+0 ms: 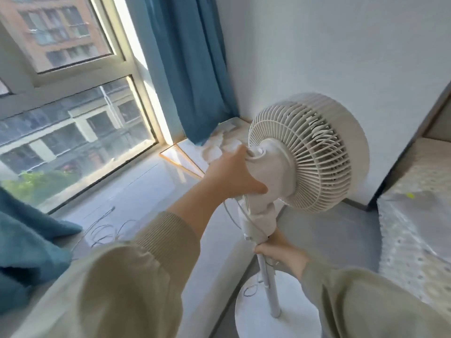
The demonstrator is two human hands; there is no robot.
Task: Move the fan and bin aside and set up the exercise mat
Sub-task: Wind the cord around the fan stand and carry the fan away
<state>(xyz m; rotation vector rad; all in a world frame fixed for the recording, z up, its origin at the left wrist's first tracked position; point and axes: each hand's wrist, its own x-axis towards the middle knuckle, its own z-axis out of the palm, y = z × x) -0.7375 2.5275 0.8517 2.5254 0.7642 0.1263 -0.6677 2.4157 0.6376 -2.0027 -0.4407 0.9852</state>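
Note:
A white pedestal fan stands at centre right, its round grille facing the white wall and its round base on the grey floor. My left hand grips the back of the fan's motor housing. Lower down, my right hand grips the fan's pole just under the neck. A thin cord hangs along the pole. No bin and no exercise mat are in view.
A wide window sill runs along the window on the left, with loose cable on it. Blue curtains hang in the corner. A patterned mattress lies at the right, a white cabinet behind it.

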